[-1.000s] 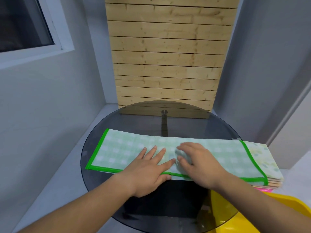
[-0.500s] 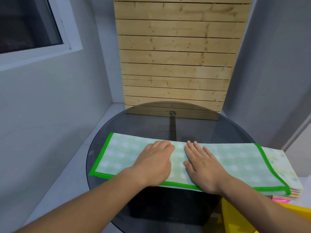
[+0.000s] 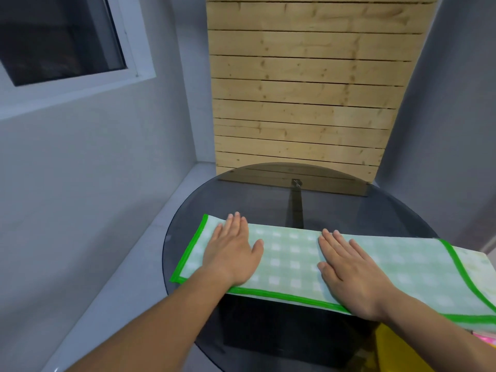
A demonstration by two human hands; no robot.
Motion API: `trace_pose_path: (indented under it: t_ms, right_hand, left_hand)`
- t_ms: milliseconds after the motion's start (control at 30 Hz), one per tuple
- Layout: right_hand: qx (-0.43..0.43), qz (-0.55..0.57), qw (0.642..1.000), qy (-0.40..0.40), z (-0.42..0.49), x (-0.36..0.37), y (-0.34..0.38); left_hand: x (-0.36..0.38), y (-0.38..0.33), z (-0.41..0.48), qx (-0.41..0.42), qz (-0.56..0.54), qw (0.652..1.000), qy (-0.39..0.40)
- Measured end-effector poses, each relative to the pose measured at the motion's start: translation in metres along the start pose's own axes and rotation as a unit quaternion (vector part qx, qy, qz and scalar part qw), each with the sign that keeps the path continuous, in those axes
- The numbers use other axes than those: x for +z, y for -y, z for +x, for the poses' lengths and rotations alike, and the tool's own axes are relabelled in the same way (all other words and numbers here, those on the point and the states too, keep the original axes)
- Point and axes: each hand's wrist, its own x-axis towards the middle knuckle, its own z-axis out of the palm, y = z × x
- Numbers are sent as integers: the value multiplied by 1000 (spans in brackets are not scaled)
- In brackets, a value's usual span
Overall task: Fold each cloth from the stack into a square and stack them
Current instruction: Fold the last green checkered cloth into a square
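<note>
Both hands lie flat, fingers straight, grasping nothing: the left hand [image 3: 232,255] presses the left end and the right hand [image 3: 351,273] the middle of a long pale-green checked cloth with bright green edging [image 3: 291,253]. The cloth spans the near side of the round dark glass table [image 3: 241,200]. Its right end drapes over a stack of cloths [image 3: 476,264], which the frame edge cuts off.

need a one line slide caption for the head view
Left hand and right hand press flat on a green checked cloth on a round glass table.

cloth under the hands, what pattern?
Pale green-and-white check cloth, bright green edging; head view.
</note>
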Motion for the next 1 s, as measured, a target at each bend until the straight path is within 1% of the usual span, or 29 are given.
trace_pose_path:
  t_ms: [67, 133, 200, 267, 300, 333, 367, 400, 467, 533, 600, 767, 833, 933, 1000]
  right_hand:
    - [0, 0, 1000, 2, 1, 0, 0]
    - [1, -1, 1000, 6, 2, 0, 0]
    - [1, 0, 1000, 9, 2, 0, 0]
    - [3, 0, 1000, 10, 2, -1, 0]
    - [4, -1, 1000, 11, 2, -1, 1]
    - [4, -2, 1000, 13, 2, -2, 1]
    - [2, -2, 1000, 12, 2, -2, 2]
    - [0, -2, 1000, 11, 1, -2, 3]
    - [-10, -2, 1000, 11, 0, -3, 5]
    - [-25, -3, 1000, 10, 0, -3, 5]
    - [-31, 1, 999, 10, 1, -2, 4]
    - [-26, 29, 999, 6, 3, -1, -13]
    - [9, 30, 1000, -2, 0, -6, -40]
    - [89, 23, 996, -2, -9, -14, -91]
    - [121, 14, 993, 3, -15, -16, -113]
  left_hand:
    - [-5, 23, 0, -40, 5, 999, -4]
    - [-8, 29, 1, -55, 7, 998, -1]
    - [-9, 24, 1, -73, 22, 997, 3]
    - [-11, 14, 0, -94, 62, 994, 2]
    - [-13, 8, -1, -91, 86, 992, -3]
    - [-14, -1, -1, -64, 100, 993, -12]
    - [-15, -11, -1, -10, 98, 995, -26]
    - [-15, -24, 1, 62, 84, 994, -34]
    - [-11, -51, 6, 188, 36, 981, -15]
    - [-1, -68, 9, 248, 19, 969, 13]
    - [9, -72, 9, 255, 35, 966, 21]
    - [12, -72, 5, 235, 39, 971, 28]
    - [11, -72, 4, 227, 43, 972, 31]
    - [11, -69, 2, 211, 40, 976, 34]
    - [10, -67, 3, 200, 43, 978, 37]
